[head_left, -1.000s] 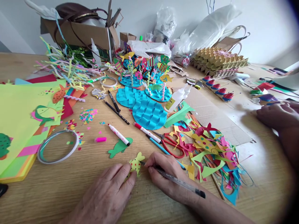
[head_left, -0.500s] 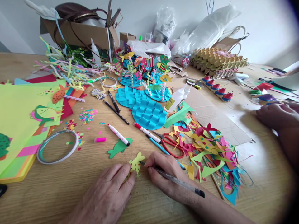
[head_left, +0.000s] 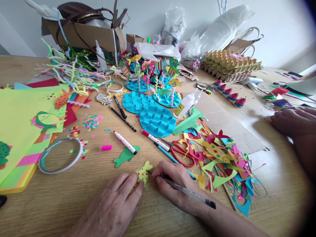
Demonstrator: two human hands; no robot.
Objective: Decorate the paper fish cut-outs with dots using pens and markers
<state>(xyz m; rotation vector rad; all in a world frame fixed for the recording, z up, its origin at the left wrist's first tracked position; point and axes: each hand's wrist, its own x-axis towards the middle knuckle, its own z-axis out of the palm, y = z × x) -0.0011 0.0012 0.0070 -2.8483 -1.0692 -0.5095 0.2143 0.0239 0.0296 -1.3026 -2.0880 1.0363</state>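
Observation:
A small yellow paper fish (head_left: 142,173) with dark and red dots lies on the wooden table in front of me. My left hand (head_left: 118,194) pins its lower left part to the table with thumb and fingers, partly covering it. A black pen (head_left: 189,191) with a clear barrel is pinched in my right hand (head_left: 172,182), its tip at the fish's right edge near the tail. Just beyond lie a green paper fish (head_left: 123,156) and, partly on it, an uncapped pink marker (head_left: 125,143). The pink cap (head_left: 106,147) rests to their left.
Red-handled scissors (head_left: 184,154) and a heap of paper scraps (head_left: 222,158) lie to the right. Blue woven paper discs (head_left: 158,120) and glue bottles (head_left: 184,106) stand beyond. A tape roll (head_left: 60,155) is at left. Another person's hand (head_left: 295,121) rests at far right.
Almost nothing differs. The rear end of the pen has shifted very slightly; both hands and the yellow fish stay in place.

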